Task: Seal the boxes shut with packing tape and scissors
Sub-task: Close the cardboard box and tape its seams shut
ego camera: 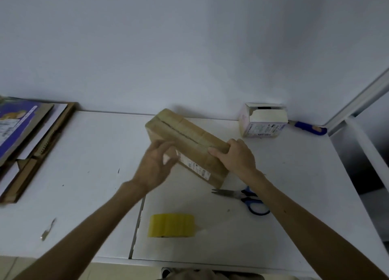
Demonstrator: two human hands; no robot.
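Note:
A long brown cardboard box (185, 136) lies slantwise on the white table (88, 153), its top seam showing a dark gap and a white label on its near side. My left hand (156, 164) holds the box's near left edge, fingers against the side. My right hand (235, 155) grips the box's right end, fingers curled over the top corner. A yellow roll of packing tape (171, 225) stands on the table near the front. Blue-handled scissors (242, 196) lie just below the box, partly under my right forearm.
A small white carton (264, 119) with an open top stands at the back right by the wall. A blue-handled knife (309, 127) lies beside it. Flattened cardboard and a purple printed sheet (25, 136) are stacked at the left. A small metal piece (48, 230) lies front left.

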